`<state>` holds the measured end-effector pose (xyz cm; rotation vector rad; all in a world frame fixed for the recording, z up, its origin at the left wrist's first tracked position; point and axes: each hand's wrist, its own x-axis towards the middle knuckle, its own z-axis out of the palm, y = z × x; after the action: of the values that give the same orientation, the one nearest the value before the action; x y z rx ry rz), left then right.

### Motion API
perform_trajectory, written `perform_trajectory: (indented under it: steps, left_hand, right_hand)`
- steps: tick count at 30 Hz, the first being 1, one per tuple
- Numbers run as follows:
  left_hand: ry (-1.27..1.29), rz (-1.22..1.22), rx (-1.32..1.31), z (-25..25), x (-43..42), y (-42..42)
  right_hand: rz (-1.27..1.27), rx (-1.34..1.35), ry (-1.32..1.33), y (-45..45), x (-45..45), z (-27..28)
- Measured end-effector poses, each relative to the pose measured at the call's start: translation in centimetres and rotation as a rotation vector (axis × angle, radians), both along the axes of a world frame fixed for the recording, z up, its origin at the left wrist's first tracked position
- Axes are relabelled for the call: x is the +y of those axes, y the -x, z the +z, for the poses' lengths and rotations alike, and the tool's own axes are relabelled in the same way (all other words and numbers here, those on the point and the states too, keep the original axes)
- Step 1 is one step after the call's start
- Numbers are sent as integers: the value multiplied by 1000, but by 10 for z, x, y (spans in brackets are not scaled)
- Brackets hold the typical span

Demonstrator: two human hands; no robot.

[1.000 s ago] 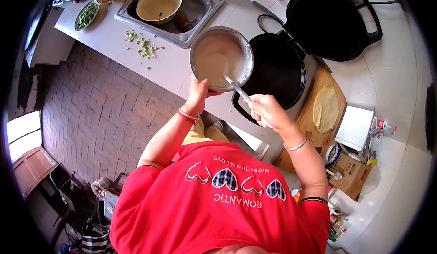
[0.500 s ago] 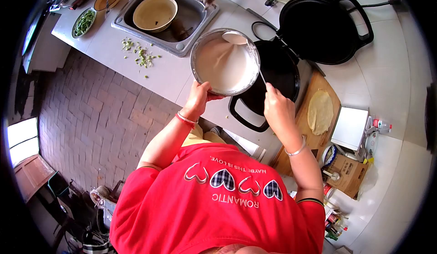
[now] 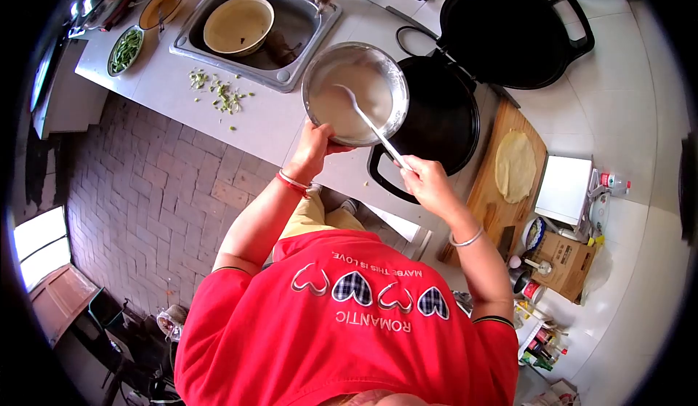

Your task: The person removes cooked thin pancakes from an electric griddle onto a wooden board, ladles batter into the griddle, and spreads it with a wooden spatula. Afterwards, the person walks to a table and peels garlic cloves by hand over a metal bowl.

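My left hand [image 3: 317, 148] grips the near rim of a metal bowl [image 3: 398, 79] that holds pale, runny batter [image 3: 371, 90]. My right hand [image 3: 425, 181] is closed round the handle of a ladle [image 3: 378, 133], whose head dips into the batter. The bowl is held partly over the left edge of an open electric griddle [image 3: 440, 126], and its dark lid [image 3: 502, 31] is folded back behind. To the right of the griddle, a thin round flatbread [image 3: 515, 166] lies on a wooden board [image 3: 480, 217].
A sink [image 3: 291, 71] with a cream basin [image 3: 238, 24] in it is at the back left. Chopped green bits [image 3: 222, 97] lie on the counter before it, near a dish of green pieces [image 3: 126, 51]. A white box [image 3: 563, 188] and a cardboard box [image 3: 560, 264] stand at right.
The ladle has swung down and left from the bowl's far rim into the batter. My right hand has shifted left and lower. The bowl has moved slightly left with my left hand.
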<state>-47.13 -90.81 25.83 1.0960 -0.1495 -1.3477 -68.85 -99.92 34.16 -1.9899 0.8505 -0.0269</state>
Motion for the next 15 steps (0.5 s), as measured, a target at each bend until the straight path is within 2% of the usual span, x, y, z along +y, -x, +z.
perform_trajectory:
  steps: [2,7,9,11,15]
  left_hand:
    - [-9,4,6,-1,1,-3]
    - [25,-21,19,-5,4,-6]
    - [32,-37,27,-5,3,-7]
    - [19,-50,29,-5,2,-7]
    - [22,-72,72,-3,0,-9]
  right_hand:
    - [39,109,61,9,-4,20]
    - [142,89,550,21,-4,62]
    - [136,163,675,16,-3,72]
    - [203,267,862,8,-8,77]
    - [317,319,1077,-8,-35,50]
